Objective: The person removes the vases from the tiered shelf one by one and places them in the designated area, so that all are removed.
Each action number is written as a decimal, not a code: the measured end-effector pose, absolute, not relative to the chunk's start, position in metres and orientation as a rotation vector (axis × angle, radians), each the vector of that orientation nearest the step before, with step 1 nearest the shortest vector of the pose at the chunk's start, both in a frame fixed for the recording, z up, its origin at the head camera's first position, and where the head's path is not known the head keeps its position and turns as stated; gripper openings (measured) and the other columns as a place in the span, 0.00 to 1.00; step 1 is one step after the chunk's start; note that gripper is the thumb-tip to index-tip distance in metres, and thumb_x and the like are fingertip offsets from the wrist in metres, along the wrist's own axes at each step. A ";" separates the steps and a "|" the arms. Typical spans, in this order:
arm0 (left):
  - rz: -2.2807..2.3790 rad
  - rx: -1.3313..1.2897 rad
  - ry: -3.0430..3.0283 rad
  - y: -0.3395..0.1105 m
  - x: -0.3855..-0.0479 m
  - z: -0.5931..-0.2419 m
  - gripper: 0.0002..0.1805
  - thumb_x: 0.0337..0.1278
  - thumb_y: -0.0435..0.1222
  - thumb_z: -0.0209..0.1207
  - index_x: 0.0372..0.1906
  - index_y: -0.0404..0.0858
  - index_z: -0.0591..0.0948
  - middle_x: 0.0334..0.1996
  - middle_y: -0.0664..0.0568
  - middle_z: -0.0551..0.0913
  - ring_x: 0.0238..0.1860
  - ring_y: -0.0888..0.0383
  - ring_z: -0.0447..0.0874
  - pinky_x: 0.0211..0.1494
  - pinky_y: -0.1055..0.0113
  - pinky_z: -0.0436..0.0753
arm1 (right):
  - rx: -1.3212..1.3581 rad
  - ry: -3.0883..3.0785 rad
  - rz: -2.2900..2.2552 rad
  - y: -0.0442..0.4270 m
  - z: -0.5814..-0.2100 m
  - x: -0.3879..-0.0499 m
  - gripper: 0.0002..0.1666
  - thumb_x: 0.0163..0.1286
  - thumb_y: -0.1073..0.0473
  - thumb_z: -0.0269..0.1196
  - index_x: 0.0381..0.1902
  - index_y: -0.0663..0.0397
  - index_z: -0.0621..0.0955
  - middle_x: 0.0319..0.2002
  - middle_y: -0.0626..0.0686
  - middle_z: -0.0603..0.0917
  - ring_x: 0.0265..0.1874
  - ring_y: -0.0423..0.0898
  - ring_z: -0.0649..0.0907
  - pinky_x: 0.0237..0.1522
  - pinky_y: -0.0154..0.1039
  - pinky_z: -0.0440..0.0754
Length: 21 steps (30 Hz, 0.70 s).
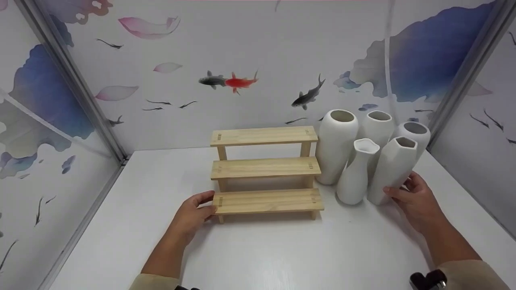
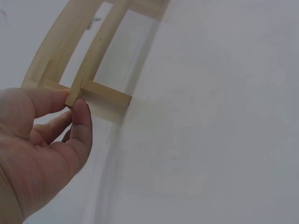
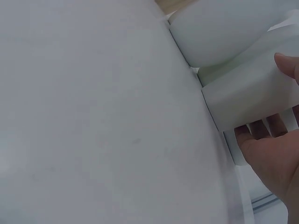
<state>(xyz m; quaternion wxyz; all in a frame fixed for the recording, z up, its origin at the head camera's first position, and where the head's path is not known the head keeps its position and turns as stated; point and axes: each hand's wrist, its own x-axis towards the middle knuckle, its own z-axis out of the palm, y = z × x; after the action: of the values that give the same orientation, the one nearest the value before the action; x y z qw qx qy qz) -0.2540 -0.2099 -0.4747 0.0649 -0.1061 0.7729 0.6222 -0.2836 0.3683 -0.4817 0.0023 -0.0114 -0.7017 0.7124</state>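
Observation:
A three-tier wooden stand (image 1: pixel 266 167) stands on the table, its boards stepping up toward the back. My left hand (image 1: pixel 191 217) pinches the left end of its lowest board; in the left wrist view the thumb and a finger (image 2: pixel 81 126) meet at that board's end. To the right of the stand, several white vases are grouped upright. My right hand (image 1: pixel 415 203) grips the lower part of a faceted white vase (image 1: pixel 393 169) at the front right of the group, fingers reaching around its right side. Left of it is a slim-necked vase (image 1: pixel 354 181) with a wavy rim.
A tall rounded vase (image 1: pixel 336 149) stands close to the stand's right side. Two more vases, one at the back (image 1: pixel 375 129) and one at the right (image 1: pixel 419 139), are partly hidden. Printed panels (image 1: pixel 258 48) wall in the white table (image 1: pixel 282 257) at the back and sides.

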 end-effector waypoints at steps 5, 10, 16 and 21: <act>1.876 -0.326 2.336 -0.210 -0.255 -0.476 0.28 0.73 0.30 0.60 0.75 0.40 0.76 0.75 0.44 0.75 0.62 0.53 0.86 0.66 0.58 0.87 | -0.022 -2.212 2.224 0.368 -0.483 -0.285 0.58 0.71 0.64 0.72 0.87 0.39 0.52 0.68 0.36 0.68 0.73 0.43 0.68 0.57 0.21 0.80; 1.870 -0.327 2.331 -0.209 -0.254 -0.475 0.28 0.73 0.30 0.61 0.75 0.40 0.76 0.75 0.44 0.75 0.63 0.53 0.86 0.67 0.57 0.86 | -0.038 -2.242 2.207 0.369 -0.483 -0.286 0.59 0.72 0.61 0.73 0.88 0.37 0.50 0.71 0.37 0.67 0.78 0.48 0.64 0.60 0.23 0.79; 1.871 -0.326 2.329 -0.210 -0.254 -0.474 0.28 0.74 0.31 0.60 0.75 0.41 0.76 0.76 0.45 0.75 0.63 0.52 0.85 0.69 0.56 0.85 | 0.001 -2.246 2.209 0.371 -0.484 -0.287 0.58 0.73 0.61 0.72 0.88 0.35 0.50 0.73 0.38 0.66 0.78 0.46 0.64 0.62 0.23 0.79; 1.875 -0.322 2.329 -0.210 -0.253 -0.473 0.29 0.72 0.29 0.61 0.75 0.40 0.76 0.76 0.43 0.74 0.62 0.52 0.85 0.67 0.57 0.85 | 0.040 -2.157 2.275 0.370 -0.487 -0.287 0.53 0.73 0.66 0.69 0.85 0.36 0.55 0.70 0.35 0.68 0.73 0.41 0.67 0.59 0.21 0.80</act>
<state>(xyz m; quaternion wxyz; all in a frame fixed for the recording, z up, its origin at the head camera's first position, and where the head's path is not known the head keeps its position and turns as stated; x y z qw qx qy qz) -0.2531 -0.2097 -0.4732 0.0669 -0.1069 0.7727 0.6221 -0.2865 0.3704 -0.4865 0.0033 0.0128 -0.6881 0.7255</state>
